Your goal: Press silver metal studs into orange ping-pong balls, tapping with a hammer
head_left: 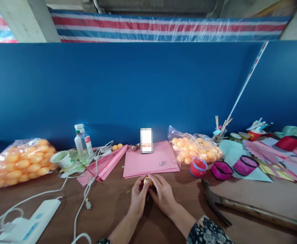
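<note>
A small orange ball (147, 182), like a table-tennis ball, sits between my fingers just in front of the pink paper sheets (148, 162). My left hand (138, 198) grips it from the left, thumb against its near side. From the right, my right hand (165, 196) closes on the same ball, fingers over its top and side. Dark marks show on the ball, too small to make out. My fingers hide most of it. On the pink sheets lies a little cluster of shiny small pieces (163, 163), with round metallic bells (135, 147) at the back edge.
Clear bags of orange balls stand at left (23, 164) and right (189, 149). A claw hammer (250, 206) lies right of my forearm. White cables (87, 189) and a power strip (34, 223) are at left, beside a paper cup (62, 159) and bottle (81, 140). A blue partition (138, 84) rises behind.
</note>
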`<state>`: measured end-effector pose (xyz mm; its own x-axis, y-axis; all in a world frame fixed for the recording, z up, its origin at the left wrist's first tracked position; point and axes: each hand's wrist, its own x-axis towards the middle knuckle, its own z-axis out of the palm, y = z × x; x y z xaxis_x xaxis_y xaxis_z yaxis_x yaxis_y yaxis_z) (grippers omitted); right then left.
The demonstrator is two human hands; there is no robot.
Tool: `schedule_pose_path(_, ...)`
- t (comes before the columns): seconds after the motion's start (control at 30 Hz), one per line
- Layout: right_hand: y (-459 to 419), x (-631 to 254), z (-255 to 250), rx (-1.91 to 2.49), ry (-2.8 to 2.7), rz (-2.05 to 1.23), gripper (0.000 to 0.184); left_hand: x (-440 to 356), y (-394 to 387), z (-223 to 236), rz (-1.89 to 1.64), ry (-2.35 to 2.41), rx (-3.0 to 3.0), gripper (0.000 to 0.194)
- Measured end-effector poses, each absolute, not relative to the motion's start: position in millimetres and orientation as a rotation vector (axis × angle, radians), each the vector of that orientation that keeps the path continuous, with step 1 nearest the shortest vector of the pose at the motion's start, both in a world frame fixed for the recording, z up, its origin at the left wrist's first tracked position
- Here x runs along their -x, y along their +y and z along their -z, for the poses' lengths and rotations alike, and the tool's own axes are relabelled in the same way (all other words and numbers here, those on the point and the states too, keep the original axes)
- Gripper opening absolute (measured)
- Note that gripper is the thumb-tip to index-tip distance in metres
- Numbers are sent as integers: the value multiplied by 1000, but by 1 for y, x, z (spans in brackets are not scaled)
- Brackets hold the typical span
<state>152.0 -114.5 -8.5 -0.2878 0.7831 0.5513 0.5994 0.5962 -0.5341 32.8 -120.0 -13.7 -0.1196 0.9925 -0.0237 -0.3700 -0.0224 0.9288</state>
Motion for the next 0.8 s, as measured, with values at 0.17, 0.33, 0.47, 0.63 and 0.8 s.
schedule_pose_path(0.17,-114,-151,11,1066,-1987,-277,49,-31,-119,17,-1423,990,-844,30)
schedule_pose_path(0.33,-114,-150,8,1053,-1949,-332,48,-30,-119,18,-1431,970,-832,29)
schedule_pose_path(0.47,-113,-149,7,1059,-1877,-377,39,-31,-118,15,-1425,1026,-889,33)
schedule_pose_path(0.63,-110,-150,13,1054,-1869,-424,39,-33,-118,10,-1440,1075,-988,40)
schedule_pose_path(0.8,-108,-150,17,1070,-1854,-411,41,-31,-118,13,-1394,1117,-1069,35)
